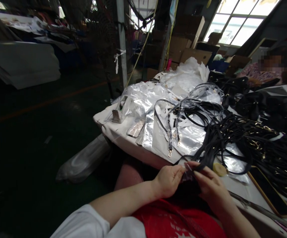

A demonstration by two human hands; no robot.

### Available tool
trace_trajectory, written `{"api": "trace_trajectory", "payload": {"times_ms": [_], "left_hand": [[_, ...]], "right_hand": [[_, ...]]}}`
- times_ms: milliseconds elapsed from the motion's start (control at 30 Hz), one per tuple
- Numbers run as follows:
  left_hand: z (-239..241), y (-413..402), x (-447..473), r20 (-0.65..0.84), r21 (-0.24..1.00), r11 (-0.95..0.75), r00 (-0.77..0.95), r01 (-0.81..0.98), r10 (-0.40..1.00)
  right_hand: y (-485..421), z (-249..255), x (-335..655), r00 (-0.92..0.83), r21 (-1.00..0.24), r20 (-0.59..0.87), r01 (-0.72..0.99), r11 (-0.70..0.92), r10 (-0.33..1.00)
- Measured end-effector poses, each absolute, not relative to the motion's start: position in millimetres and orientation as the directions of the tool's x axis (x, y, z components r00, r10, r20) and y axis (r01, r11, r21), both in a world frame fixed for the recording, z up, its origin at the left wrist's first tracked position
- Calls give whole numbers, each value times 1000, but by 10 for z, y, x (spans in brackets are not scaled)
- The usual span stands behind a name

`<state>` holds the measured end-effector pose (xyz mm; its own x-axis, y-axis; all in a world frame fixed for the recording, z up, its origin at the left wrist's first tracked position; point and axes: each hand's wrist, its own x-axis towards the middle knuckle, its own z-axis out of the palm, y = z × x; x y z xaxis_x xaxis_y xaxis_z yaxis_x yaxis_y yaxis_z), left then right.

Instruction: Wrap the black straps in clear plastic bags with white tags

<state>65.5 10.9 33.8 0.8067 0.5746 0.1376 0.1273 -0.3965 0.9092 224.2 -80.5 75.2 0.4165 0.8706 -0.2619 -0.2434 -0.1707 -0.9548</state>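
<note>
Left hand (168,181) and right hand (212,183) pinch plastic (188,174) by the worktop's (120,138) near edge. Straps (209,148) heap towards its right edge

I read this as a factory workshop: black straps (235,140) with metal clasps lie heaped in bulk on a long worktable (103,119) beside loose plastic sheeting (143,94). Behind, I see stacked cardboard boxes (179,46), a co-worker (250,71) seated across the heap, and a line (44,105) marked along the dark green floor (34,142).
</note>
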Motion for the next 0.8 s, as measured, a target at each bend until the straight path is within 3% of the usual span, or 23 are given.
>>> {"api": "trace_trajectory", "payload": {"times_ms": [67, 133, 200, 367, 433, 533, 633, 733, 800], "left_hand": [[304, 108, 631, 117, 889, -421, 801, 179, 587], [291, 107, 620, 107, 878, -435, 800, 203, 590], [299, 106, 628, 111, 879, -431, 790, 205, 603], [311, 132, 644, 124, 883, -426, 776, 199, 619], [291, 146, 628, 113, 867, -445, 779, 227, 617], [270, 148, 607, 80, 836, -474, 792, 277, 605], [287, 132, 614, 66, 839, -469, 802, 278, 594], [307, 123, 621, 102, 864, -445, 786, 234, 610], [292, 124, 608, 127, 863, -456, 780, 218, 613]], "right_hand": [[-748, 852, 2403, 526, -934, -228, -357, -31, 819], [-695, 923, 2491, 655, -943, -139, -316, 102, 743], [-665, 905, 2435, 648, -968, -101, -239, 76, 755], [-659, 618, 2202, 311, -937, -301, -273, -218, 902], [-634, 567, 2329, 342, -891, -351, -408, -199, 872], [-591, 591, 2571, 553, -866, -325, -500, -6, 768], [-619, 611, 2497, 601, -930, -230, -368, 10, 765], [-697, 594, 2218, 431, -976, -206, -150, -155, 878], [-733, 633, 2178, 382, -981, -192, -103, -165, 904]]}}
